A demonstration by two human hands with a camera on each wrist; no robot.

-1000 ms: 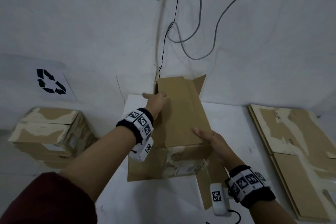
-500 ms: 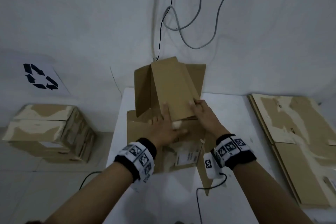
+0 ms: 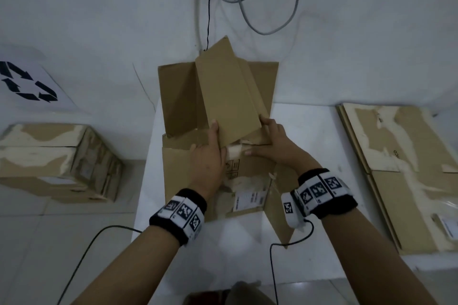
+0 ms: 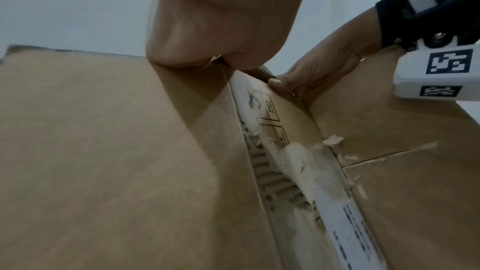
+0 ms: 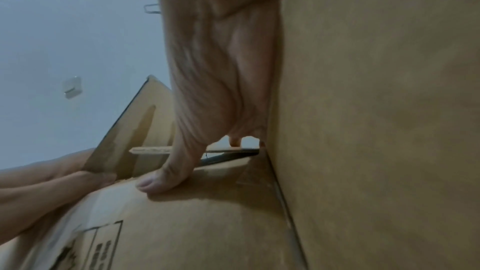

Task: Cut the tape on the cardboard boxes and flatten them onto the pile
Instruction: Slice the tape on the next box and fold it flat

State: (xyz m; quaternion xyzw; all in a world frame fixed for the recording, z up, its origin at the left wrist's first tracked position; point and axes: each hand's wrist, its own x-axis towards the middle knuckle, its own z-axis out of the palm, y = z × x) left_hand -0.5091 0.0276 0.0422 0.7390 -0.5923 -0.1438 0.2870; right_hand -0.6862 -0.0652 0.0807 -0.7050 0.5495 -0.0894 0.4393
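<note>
Your left hand [image 3: 207,159] and right hand [image 3: 275,146] each pinch the cardboard box [image 3: 223,91] flap's near edge; the shipping label [image 3: 249,199] is unreadable.

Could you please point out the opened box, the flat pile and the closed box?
opened box [image 3: 223,96]: head view, raised flap.
flat pile [image 3: 406,181]: head view, top sheet.
closed box [image 3: 42,156]: head view, top face.

Beyond the grip rises a white wall [image 3: 99,7] with grey cables [image 3: 266,32] (a recycling sign [image 3: 32,82] at far left); beneath it a white table [image 3: 309,131], lower left a tiled floor [image 3: 62,230].
</note>
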